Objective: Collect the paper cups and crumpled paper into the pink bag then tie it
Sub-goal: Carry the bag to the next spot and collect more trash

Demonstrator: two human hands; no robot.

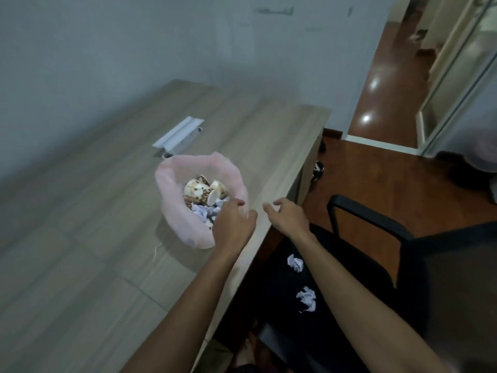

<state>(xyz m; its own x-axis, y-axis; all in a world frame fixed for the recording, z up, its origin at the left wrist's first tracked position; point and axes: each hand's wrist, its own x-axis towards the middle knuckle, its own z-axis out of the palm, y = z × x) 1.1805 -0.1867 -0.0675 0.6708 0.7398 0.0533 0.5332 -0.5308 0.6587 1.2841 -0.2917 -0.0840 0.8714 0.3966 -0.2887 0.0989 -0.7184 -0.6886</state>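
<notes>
We are near the end of the collecting step, as we judge it: the pink bag stands open at the middle of the frame on the desk, close to its right edge, and already holds several patterned paper cups with crumpled paper beneath them. Our left hand hovers over the near rim of the bag with fingers relaxed and spread, holding nothing that we can see; whether it touches the plastic we cannot tell. Our right hand hangs just right of it, past the desk edge, fingers loosely curled and empty. Two crumpled paper balls still lie on the black chair seat in the lower right of the frame, one above the other, well apart from the bag. The next move, we think, calls for reaching down to those two, dropping them in, and only then gathering the bag's rim for the knot. A white folded object lies on the desk beyond the bag. No writing or brand can be read anywhere; the cups show only a brown spotted pattern.
</notes>
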